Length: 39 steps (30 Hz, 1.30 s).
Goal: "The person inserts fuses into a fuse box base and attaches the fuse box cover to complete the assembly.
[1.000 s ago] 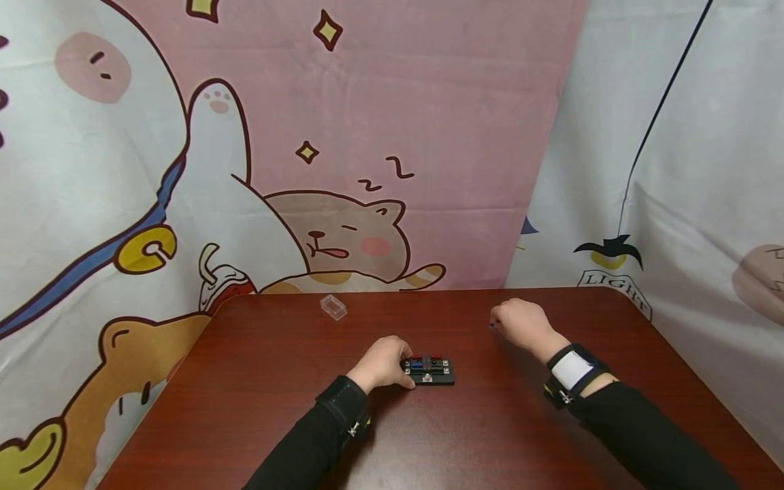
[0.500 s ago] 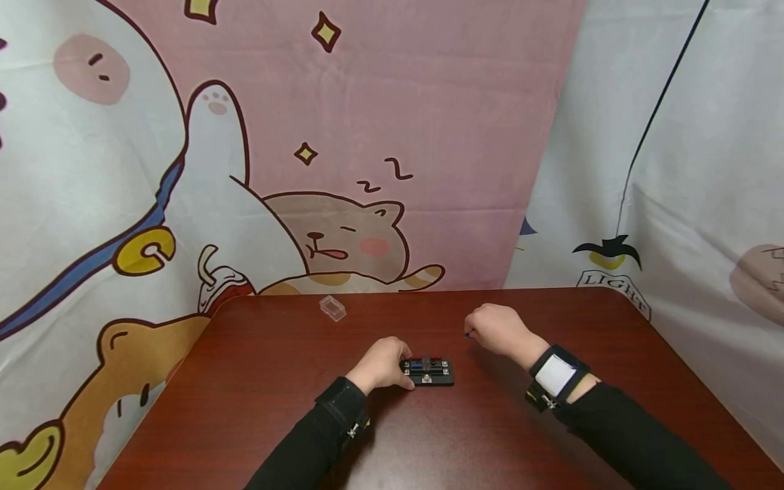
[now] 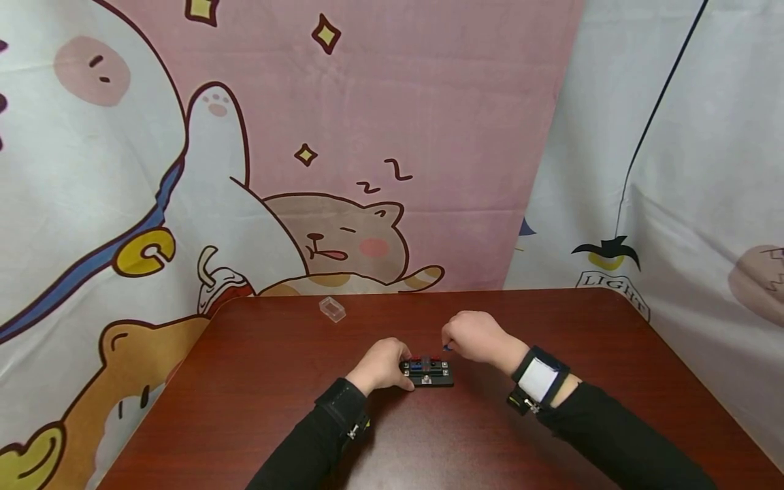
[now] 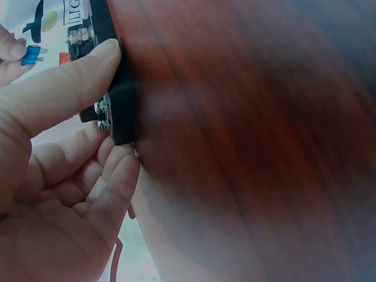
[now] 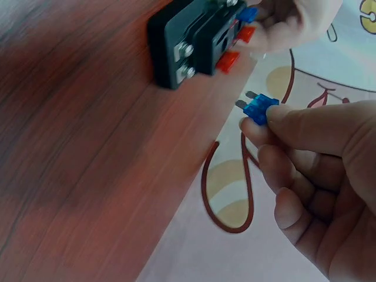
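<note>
A small black fuse block [image 3: 436, 378] with metal screw terminals lies on the table. My left hand [image 3: 380, 365] grips its left end; in the left wrist view the thumb [image 4: 88, 73] lies along the block's side. Two red blade fuses [image 5: 228, 61] and a blue one [image 5: 248, 14] sit in the block in the right wrist view. Between thumb and index finger, my right hand [image 3: 478, 338] pinches another blue blade fuse [image 5: 259, 110], its two metal prongs pointing toward the block. That fuse is apart from the block, just beyond its right end.
Toward the far edge of the reddish-brown table [image 3: 257, 401] lies a small clear plastic box [image 3: 333, 309]. Behind the table hangs a cartoon-printed cloth [image 3: 465, 136].
My right hand has moved left and slightly nearer, bringing the pinched blue fuse close to the fuse block. The left hand and the block have stayed in place.
</note>
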Motion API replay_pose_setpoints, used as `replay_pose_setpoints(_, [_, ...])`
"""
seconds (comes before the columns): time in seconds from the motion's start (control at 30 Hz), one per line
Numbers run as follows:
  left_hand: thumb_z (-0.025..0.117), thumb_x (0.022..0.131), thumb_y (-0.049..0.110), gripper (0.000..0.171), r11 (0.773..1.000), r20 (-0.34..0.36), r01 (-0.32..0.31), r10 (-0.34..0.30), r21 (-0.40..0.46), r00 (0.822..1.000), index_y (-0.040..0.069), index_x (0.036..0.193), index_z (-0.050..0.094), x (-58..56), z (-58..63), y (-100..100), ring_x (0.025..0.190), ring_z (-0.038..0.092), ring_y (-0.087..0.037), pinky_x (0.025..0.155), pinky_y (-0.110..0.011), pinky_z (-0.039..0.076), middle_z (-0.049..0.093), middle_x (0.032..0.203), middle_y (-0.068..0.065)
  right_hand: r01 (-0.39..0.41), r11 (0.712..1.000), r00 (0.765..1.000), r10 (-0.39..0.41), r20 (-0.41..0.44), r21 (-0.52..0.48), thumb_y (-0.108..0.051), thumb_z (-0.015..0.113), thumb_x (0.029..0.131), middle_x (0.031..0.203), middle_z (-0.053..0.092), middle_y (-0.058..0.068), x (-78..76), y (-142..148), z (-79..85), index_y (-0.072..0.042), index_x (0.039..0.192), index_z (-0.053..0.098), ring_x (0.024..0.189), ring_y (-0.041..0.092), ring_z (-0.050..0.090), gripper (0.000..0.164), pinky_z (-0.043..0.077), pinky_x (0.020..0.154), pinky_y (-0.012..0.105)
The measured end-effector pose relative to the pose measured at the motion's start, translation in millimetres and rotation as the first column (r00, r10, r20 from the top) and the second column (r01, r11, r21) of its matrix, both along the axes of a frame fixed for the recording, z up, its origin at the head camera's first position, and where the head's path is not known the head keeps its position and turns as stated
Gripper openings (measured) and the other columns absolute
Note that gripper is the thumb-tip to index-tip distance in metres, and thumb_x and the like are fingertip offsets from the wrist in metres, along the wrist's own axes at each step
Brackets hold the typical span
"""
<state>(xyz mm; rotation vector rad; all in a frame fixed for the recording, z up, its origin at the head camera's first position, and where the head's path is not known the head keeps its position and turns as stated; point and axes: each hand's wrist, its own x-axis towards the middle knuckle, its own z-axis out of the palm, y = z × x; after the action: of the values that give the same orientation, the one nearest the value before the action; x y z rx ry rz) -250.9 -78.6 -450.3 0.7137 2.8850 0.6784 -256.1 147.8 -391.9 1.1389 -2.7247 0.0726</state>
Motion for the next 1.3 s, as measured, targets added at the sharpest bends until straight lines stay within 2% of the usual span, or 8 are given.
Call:
replay_pose_setpoints(0.33, [0.095,0.061,0.025,0.043,1.0,-0.019,0.017,-0.017,0.003,1.0,0.007,0.093,0.073,-0.6,0.9,-1,0.081,0.058,-0.014,0.077,-0.031,0.049,0.063,0.087,0.002,-0.046,0.998,0.998,0.044,0.036,0.05,-0.008,0.08,0.079,0.073,0.066,-0.008,4.9,-16,0.4,-0.018,0.076,0.074,0.068,0.01,0.062,0.012,0.05,0.059,0.03])
replay_pose_setpoints(0.8, [0.096,0.06,0.023,0.04,0.999,-0.027,0.025,-0.025,0.023,0.999,0.007,0.089,0.073,-0.6,-0.2,-1,0.074,0.055,-0.011,0.074,-0.03,0.049,0.063,0.082,0.002,-0.068,0.992,0.998,0.067,0.012,0.108,-0.008,0.081,0.079,0.065,0.062,-0.009,8.0,-33,-3.3,-0.019,0.071,0.074,0.059,0.008,0.056,0.015,0.047,0.052,0.027])
replay_pose_setpoints(1.3, [0.096,0.059,0.023,0.04,0.999,-0.041,0.028,-0.027,0.023,0.999,0.007,0.087,0.072,-0.5,0.2,-1,0.072,0.053,-0.01,0.072,-0.029,0.048,0.062,0.079,0.003,-0.066,0.989,0.997,0.069,-0.017,0.132,-0.011,0.081,0.08,0.063,0.061,-0.01,8.0,-36,-5.8,-0.02,0.069,0.073,0.057,0.007,0.054,0.016,0.047,0.05,0.027])
